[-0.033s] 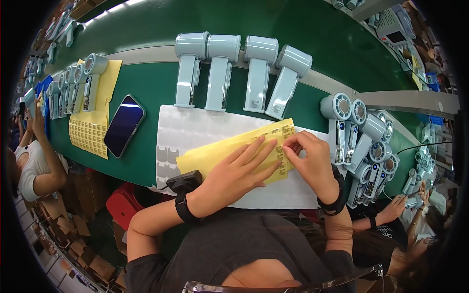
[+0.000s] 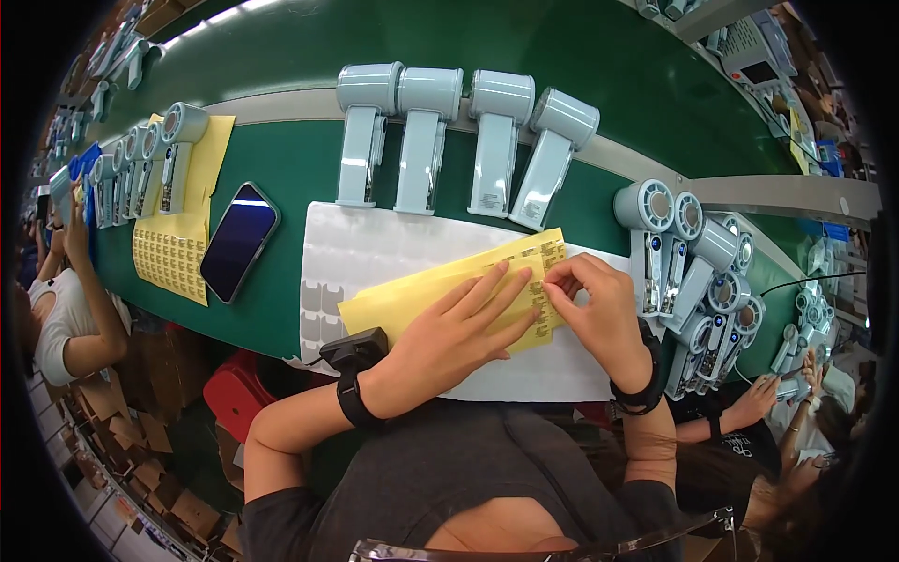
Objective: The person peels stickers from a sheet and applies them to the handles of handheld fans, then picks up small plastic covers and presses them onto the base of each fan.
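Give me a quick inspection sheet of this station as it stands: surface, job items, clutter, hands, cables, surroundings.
Surface: green bench, with a white sheet laid on it.
Job's things: yellow label sheet lying on the white sheet; four pale blue handheld fans lined up behind it, a cluster of fans to the right.
Clutter: smartphone, screen up, beside a second yellow sheet.
Hands: left hand flat on the label sheet; right hand pinching at the sheet's right end. Both wrists wear black bands.
Cables: a thin dark cable at far right.
Surroundings: other people seated on both sides; cardboard boxes on the floor at left.
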Action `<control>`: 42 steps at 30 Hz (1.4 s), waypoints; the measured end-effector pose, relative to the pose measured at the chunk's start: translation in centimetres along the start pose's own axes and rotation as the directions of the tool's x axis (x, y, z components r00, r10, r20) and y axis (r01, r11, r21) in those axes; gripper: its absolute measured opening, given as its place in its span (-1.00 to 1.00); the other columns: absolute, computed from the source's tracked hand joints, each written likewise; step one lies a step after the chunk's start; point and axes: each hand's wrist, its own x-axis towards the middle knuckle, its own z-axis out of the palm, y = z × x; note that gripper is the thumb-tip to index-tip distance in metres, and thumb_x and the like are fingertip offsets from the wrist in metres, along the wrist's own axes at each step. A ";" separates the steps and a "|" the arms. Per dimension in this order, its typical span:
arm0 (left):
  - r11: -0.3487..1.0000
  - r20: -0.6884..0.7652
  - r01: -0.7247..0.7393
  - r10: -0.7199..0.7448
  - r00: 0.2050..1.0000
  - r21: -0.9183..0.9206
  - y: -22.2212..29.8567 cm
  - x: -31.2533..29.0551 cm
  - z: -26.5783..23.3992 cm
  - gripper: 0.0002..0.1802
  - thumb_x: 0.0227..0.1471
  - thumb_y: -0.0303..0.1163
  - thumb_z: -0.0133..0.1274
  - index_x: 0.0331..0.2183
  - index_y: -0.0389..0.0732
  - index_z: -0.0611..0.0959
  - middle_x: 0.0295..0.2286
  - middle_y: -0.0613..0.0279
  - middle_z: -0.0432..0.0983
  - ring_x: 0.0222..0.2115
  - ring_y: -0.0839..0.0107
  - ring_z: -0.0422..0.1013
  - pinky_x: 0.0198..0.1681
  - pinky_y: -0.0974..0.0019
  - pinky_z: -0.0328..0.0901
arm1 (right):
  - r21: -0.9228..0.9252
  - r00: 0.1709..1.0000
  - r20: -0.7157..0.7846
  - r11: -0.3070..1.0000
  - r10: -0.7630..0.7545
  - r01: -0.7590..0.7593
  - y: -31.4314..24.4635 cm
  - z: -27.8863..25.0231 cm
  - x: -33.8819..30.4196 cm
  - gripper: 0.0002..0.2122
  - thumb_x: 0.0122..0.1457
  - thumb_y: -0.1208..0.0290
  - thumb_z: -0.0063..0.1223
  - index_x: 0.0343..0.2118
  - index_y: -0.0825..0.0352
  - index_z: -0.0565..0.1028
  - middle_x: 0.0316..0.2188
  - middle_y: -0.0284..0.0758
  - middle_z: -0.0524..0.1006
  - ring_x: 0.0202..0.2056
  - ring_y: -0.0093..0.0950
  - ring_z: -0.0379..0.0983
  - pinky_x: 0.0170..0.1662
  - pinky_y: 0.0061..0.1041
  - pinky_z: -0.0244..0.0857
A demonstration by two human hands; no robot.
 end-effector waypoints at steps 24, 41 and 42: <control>0.999 -0.175 -0.036 0.034 0.984 -0.008 -0.5 -1.1 1.7 -0.52 -0.02 -0.16 0.19 -0.04 -0.05 0.54 0.04 0.11 0.36 0.17 0.16 0.21 0.23 0.17 0.13 | 0.276 0.999 -0.035 0.961 0.013 -0.002 -7.0 6.9 10.7 -0.90 0.04 0.55 0.25 -0.46 0.41 0.53 -0.51 -0.34 0.60 -0.47 -0.64 0.50 -0.33 -0.65 0.39; 0.999 -0.065 -0.007 0.005 0.998 -0.032 -0.1 -0.6 0.6 -0.37 -0.02 -0.20 0.19 0.13 0.06 0.47 0.23 0.08 0.17 0.24 0.14 0.12 0.22 0.17 0.14 | 0.295 0.985 -0.160 0.955 0.064 -0.014 -3.3 -1.2 2.7 -0.91 0.01 0.65 0.25 -0.42 0.41 0.54 -0.45 -0.31 0.58 -0.43 -0.57 0.52 -0.31 -0.62 0.38; 0.999 -0.038 -0.009 0.008 0.999 -0.036 -0.2 -0.5 0.6 -0.36 -0.01 -0.20 0.18 0.15 0.08 0.46 0.26 0.06 0.11 0.27 0.11 0.08 0.23 0.16 0.14 | 0.274 0.990 -0.067 0.957 0.120 -0.098 -1.9 -1.3 1.5 -0.91 0.02 0.63 0.25 -0.42 0.42 0.54 -0.45 -0.34 0.58 -0.44 -0.62 0.51 -0.32 -0.63 0.38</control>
